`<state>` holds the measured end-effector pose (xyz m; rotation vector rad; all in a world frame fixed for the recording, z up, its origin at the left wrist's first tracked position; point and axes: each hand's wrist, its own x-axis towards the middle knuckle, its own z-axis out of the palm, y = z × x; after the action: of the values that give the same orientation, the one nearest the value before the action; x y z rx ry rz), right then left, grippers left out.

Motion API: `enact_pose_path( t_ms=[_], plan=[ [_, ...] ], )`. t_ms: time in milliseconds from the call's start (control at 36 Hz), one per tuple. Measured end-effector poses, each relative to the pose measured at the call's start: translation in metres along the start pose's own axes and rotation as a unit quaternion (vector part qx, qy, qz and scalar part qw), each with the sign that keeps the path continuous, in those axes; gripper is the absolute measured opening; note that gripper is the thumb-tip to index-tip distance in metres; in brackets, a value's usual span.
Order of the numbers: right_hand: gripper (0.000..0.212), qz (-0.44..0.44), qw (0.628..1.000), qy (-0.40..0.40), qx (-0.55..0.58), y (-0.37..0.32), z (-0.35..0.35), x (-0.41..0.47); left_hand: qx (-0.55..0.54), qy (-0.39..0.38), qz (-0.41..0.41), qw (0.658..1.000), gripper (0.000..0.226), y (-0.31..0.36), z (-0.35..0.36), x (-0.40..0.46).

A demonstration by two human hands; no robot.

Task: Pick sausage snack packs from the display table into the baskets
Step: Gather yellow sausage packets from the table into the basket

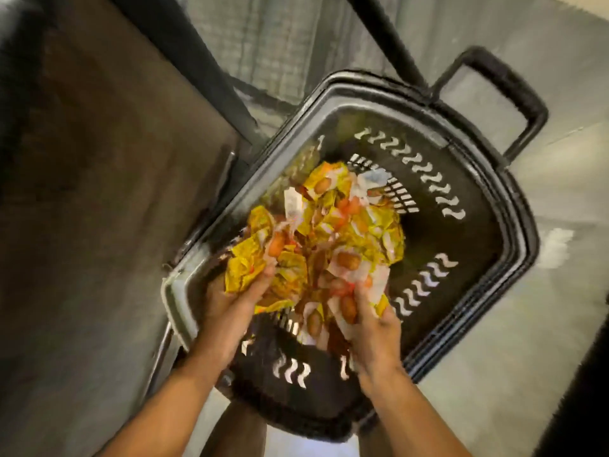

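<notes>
Two bare hands reach into a dark plastic shopping basket [514,206] on the floor, each closed on a share of yellow-and-orange sausage snack packs [329,225]. The left hand [230,301] has its fingers curled round a crumpled bunch of yellow packs at the basket's near-left side, its grip clenched on them. The right hand [375,321] pinches several white-and-orange packs printed with sausage pictures, fingers bent round their edges. More packs lie heaped loose in the middle of the basket, some overlapping the two handfuls, so where held packs end and lying packs begin cannot be told.

The basket has wavy slots cut in its walls and a slotted floor that shows between the packs. Its rim looks doubled, as of baskets nested one in another, though motion blur leaves that unsure. A long black pull handle [504,90] stands out from the far end. Along the basket's left edge runs a metal bar [211,206], and beyond it a broad dark brown panel [99,192] fills the left of the view. A black post [382,31] crosses the top above pale flooring [560,291].
</notes>
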<state>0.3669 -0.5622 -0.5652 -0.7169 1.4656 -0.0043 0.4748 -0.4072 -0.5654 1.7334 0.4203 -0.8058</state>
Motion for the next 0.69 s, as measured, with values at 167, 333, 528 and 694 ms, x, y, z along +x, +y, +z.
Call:
enact_pose_path(
  t_ms=[167,333,528,694],
  plan=[
    [0.033,0.035,0.996,0.085,-0.001,0.051,0.002,0.054,-0.03,0.027,-0.091,0.995,0.05,-0.065,0.013,0.049],
    [0.021,0.094,0.99,0.07,-0.079,0.076,-0.005,0.052,0.037,0.04,-0.171,0.984,0.031,-0.095,0.015,0.039],
    [0.022,0.149,0.977,0.003,-0.15,0.034,-0.021,0.001,0.161,-0.046,-0.196,0.966,0.062,-0.039,-0.008,-0.012],
    [0.029,0.003,0.902,-0.167,-0.398,-0.05,-0.038,-0.07,0.303,-0.133,-0.146,0.932,0.056,0.072,-0.022,-0.07]
  ],
)
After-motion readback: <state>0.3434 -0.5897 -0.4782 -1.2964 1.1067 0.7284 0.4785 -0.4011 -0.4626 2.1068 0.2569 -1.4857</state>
